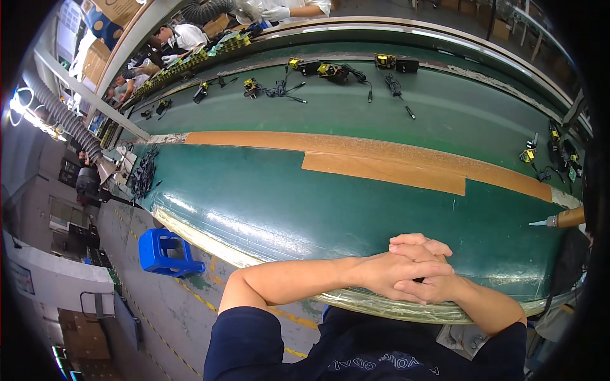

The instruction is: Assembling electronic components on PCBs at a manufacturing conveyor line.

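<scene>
My left hand (381, 274) and my right hand (441, 287) are clasped, their fingers interlaced and closed around each other. No object shows in them, though the space between the palms is hidden. Both forearms rest at the near edge of a green-covered workbench (254, 184). To the right of my hands lies a brown dispensing tube with a pale blue nozzle (559, 220), apart from them. Beyond the bench, on a green conveyor belt (210, 117), sit several small power adapter assemblies (333, 72) with yellow parts and black cables.
Brown strips (381, 168) line the bench's far edge. A bundle of black cables (143, 173) lies at its left end, near a grey flexible hose (63, 117). A blue stool (159, 252) stands on the floor at left. People work across the belt; one gloved hand (275, 13) shows.
</scene>
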Demonstrator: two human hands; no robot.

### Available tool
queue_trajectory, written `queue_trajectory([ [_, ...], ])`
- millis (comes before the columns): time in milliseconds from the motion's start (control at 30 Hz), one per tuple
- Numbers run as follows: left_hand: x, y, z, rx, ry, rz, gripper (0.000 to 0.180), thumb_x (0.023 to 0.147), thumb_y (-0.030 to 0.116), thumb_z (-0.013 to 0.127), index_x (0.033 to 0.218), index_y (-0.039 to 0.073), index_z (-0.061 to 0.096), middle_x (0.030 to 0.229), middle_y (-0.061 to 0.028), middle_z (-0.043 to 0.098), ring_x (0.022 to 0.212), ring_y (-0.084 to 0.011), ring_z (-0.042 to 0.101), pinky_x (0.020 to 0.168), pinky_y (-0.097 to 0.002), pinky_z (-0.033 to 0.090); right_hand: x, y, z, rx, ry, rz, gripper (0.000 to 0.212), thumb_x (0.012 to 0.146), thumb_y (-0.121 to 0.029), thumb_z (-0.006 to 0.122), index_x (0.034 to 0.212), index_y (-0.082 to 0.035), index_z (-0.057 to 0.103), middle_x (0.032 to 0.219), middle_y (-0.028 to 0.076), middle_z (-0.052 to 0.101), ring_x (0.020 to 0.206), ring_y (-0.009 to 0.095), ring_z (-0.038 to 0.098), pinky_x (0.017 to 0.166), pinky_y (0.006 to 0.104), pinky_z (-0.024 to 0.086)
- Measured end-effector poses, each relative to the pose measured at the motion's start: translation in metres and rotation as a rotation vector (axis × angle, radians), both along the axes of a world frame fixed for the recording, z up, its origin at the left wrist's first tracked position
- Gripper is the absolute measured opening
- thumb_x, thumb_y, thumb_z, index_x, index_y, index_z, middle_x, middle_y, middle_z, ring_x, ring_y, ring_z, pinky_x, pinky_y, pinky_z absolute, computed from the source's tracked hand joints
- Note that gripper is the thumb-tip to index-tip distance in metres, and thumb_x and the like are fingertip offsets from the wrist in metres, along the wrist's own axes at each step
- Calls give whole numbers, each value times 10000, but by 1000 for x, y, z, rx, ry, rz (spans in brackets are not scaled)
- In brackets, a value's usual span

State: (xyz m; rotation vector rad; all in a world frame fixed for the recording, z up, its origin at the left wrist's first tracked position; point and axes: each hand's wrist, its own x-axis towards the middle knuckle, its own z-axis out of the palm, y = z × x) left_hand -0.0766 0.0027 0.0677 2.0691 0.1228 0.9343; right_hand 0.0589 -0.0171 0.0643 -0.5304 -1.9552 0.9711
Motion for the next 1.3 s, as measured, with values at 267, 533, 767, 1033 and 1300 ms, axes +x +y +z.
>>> queue_trajectory([
  [267,-2,4,-2,-2,28,-22,594,689,103,648,1273,108,533,1251,-222,529,1113,-409,513,847,-474,461,0,1,-3,-18,36,-36,800,836,-395,687,1401,20,302,1413,238,359,1159,332,514,881,368,501],
  [533,-2,4,-3,3,12,-38,574,732,68,625,1294,100,514,1293,-227,498,1159,-424,500,863,-474,477,-2,0,-4,-32,68,-72,876,825,-399,699,1428,46,246,1448,271,318,1183,348,507,865,364,520],
  [767,5,10,-3,56,-22,39,627,762,115,642,1357,62,449,1398,-298,364,1204,-456,471,928,-493,459,11,-2,-5,-50,87,-220,1051,739,-391,782,1454,74,168,1508,291,202,1220,363,486,894,383,511],
  [1033,7,23,-29,-3,301,296,690,792,182,732,1390,53,411,1471,-249,242,1247,-432,431,967,-471,443,75,15,85,466,-34,-456,1081,668,-425,837,1443,34,239,1506,218,236,1306,341,385,1068,429,363],
  [1300,17,27,-31,120,385,216,724,767,214,773,1380,39,428,1436,-232,312,1233,-392,457,988,-430,436,191,26,50,444,-27,-602,1016,679,-393,818,1424,27,268,1474,214,274,1281,331,407,1044,418,378],
])
